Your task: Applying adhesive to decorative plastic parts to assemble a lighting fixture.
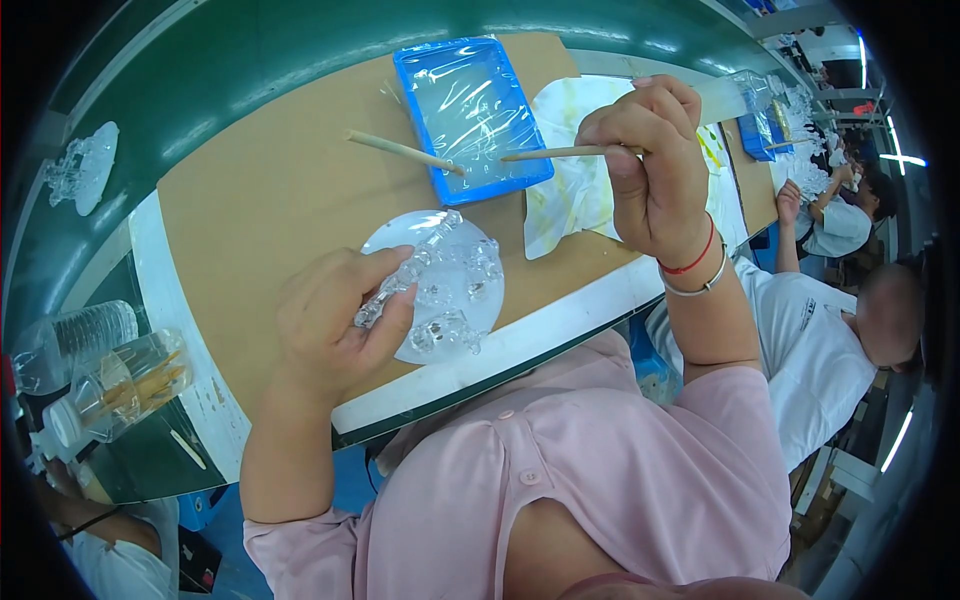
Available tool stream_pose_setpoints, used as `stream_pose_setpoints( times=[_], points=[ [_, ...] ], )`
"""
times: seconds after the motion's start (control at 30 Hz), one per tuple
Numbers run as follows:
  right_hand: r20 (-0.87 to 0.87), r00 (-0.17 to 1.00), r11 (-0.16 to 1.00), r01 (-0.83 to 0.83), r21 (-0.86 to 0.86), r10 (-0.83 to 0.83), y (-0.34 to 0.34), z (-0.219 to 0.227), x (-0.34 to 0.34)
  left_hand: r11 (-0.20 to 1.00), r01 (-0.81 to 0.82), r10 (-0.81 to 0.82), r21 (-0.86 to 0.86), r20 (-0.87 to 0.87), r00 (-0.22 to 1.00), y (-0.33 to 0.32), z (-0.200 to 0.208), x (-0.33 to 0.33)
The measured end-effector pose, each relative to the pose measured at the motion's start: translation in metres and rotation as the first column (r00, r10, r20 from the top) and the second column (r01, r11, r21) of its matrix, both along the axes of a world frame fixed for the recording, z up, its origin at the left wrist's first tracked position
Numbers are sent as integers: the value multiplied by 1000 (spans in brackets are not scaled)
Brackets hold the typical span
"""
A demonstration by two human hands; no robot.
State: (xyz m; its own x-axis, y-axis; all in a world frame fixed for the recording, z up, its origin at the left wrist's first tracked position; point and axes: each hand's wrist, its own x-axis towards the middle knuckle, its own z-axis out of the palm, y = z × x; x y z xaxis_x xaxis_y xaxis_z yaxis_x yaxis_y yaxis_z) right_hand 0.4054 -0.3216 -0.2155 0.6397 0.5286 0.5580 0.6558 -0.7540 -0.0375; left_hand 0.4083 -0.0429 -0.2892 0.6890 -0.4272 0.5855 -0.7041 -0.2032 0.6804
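My left hand (335, 320) holds a clear, round plastic piece (445, 285) with raised moulded shapes, tilted just above the brown board (270, 200). My thumb and fingers pinch its left rim. My right hand (650, 165) is raised to the right and grips a thin wooden stick (545, 154) that points left, its tip over the blue tray (470, 110). The tray is lined with clear film. A second wooden stick (400, 152) rests across the tray's left edge.
A stained white cloth (575, 185) lies right of the tray. At the far left stand a clear bottle (75, 340) and a jar of sticks (135, 385). Another clear moulded piece (85, 165) lies on the green belt. A person in white (830, 330) sits at the right.
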Motion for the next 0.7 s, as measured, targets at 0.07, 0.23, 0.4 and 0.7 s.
stream_pose_setpoints(
  times=[0.07,0.23,0.4,0.7],
  points=[
    [-1,1000,1000,8,8,-7,-1,0,1,999,-33,33,0,-22,999,2,3,0],
    [4,999,999,40,32,-40,-8,-2,2,993,-118,118,-18,-22,993,11,5,11],
    [-59,998,999,32,4,-31,-5,1,0,949,-313,303,-44,-161,939,23,4,18],
    [-117,993,1000,-12,26,15,-1,5,4,978,-196,193,-71,-49,980,22,9,25]
  ],
)
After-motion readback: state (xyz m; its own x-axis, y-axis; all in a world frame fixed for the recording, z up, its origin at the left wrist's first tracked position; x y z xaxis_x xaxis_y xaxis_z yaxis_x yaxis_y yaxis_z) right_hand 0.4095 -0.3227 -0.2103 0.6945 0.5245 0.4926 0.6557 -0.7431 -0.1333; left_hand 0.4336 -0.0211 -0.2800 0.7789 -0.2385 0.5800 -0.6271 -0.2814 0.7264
